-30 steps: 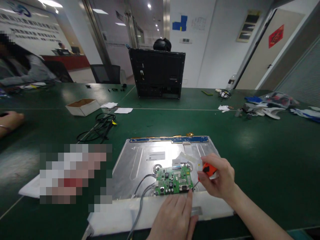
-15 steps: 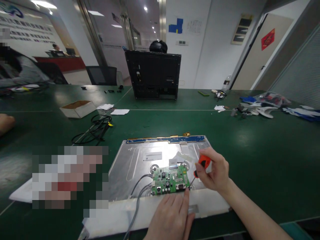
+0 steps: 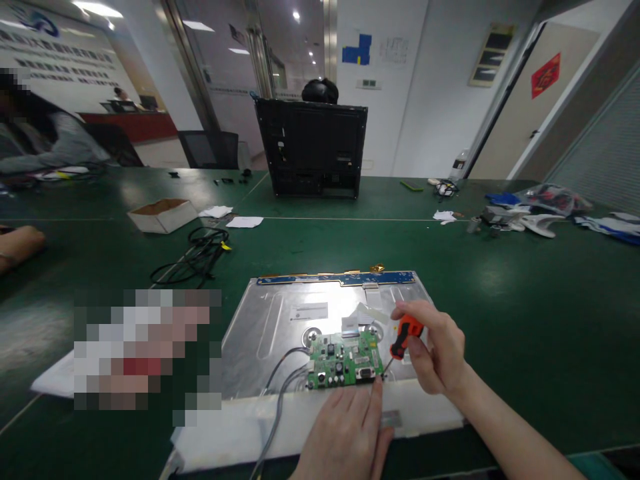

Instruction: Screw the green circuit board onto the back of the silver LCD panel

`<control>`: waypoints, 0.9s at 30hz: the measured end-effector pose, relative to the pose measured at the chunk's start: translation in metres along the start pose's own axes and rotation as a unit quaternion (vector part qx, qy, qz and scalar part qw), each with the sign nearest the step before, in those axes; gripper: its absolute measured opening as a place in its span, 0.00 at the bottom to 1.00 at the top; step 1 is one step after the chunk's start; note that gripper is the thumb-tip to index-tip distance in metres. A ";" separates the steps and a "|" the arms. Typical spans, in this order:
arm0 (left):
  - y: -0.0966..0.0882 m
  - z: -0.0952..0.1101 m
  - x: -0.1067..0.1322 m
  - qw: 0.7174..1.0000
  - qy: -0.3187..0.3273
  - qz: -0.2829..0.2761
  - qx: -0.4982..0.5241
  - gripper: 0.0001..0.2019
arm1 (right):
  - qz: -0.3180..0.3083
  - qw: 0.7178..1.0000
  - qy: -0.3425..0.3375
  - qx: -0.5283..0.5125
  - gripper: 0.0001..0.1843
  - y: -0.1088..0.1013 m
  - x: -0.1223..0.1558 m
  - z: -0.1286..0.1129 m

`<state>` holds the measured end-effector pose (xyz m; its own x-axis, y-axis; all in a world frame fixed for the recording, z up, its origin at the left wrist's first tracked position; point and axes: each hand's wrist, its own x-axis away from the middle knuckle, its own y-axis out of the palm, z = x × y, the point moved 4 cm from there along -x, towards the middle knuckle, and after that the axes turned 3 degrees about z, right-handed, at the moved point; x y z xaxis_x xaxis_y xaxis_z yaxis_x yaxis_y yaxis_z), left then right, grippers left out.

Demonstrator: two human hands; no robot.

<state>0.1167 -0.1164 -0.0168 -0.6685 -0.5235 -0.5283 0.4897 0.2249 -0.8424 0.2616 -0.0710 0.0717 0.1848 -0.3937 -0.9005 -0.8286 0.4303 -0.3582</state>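
Little is changed since half a second ago: the screwdriver (image 3: 403, 335) is still kept with its tip at the near right corner of the board (image 3: 345, 361), only tilted slightly. It is gripped by the right hand (image 3: 434, 353), closed round the orange handle. The board lies on the metal panel (image 3: 280, 327), near its front edge. The left hand (image 3: 345, 433) is laid flat, fingers loosely extended, one fingertip (image 3: 377, 385) pressed beside the corner. The tip is best kept upright and seated squarely, the board steadied firmly.

Orange-black screwdriver (image 3: 404, 335) tilted, tip at corner of green circuit board (image 3: 345, 361) flat on panel.
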 end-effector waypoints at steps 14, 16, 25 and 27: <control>-0.001 0.000 0.000 1.000 0.000 0.006 -0.008 0.18 | 0.033 0.997 -0.049 0.056 0.15 -0.001 -0.004 -0.006; -0.002 -0.001 0.000 1.000 -0.001 0.008 -0.008 0.18 | 0.030 0.997 -0.048 0.046 0.15 0.000 -0.004 -0.006; 0.000 -0.001 0.000 1.000 0.002 0.017 -0.015 0.19 | -0.005 1.000 -0.011 -0.016 0.20 0.000 0.000 -0.002; 0.001 0.000 -0.001 1.000 -0.002 0.015 -0.014 0.19 | -0.002 1.000 -0.008 -0.015 0.21 0.000 0.001 -0.002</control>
<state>0.1173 -0.1155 -0.0171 -0.6518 -0.5195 -0.5525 0.4926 0.2638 -0.8293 0.2608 -0.0734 0.0715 0.1966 -0.3815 -0.9032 -0.8436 0.4037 -0.3541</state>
